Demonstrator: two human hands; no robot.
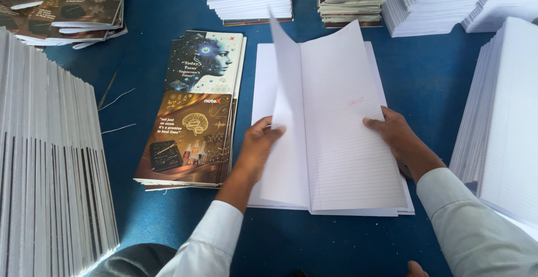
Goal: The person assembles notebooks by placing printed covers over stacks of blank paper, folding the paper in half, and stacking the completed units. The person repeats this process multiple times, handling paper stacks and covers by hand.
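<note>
On the blue table [151, 8], toward the middle of its near edge, lies a stack of ruled paper sheets [342, 142], long and narrow, with a fold line running up the middle. The left hand [259, 142] is pinched on the blank half-sheet [286, 103], thumb over and fingers under, standing it nearly upright along the fold. The right hand [395, 134] lies flat with fingers together, pressing on the ruled right half near its outer edge.

The lifted leaf looks very light and limp: it curves under its own weight and would likely crease or tear if gripped hard, so a soft pinch at the free edge suits it, with the stack pinned by the other palm. The sheets probably slide on one another easily.

Just left of the stack sits a pile of printed notebook covers [193, 114]. Tall white paper stacks [50, 159] stand at the table's left and right edges and far side.
</note>
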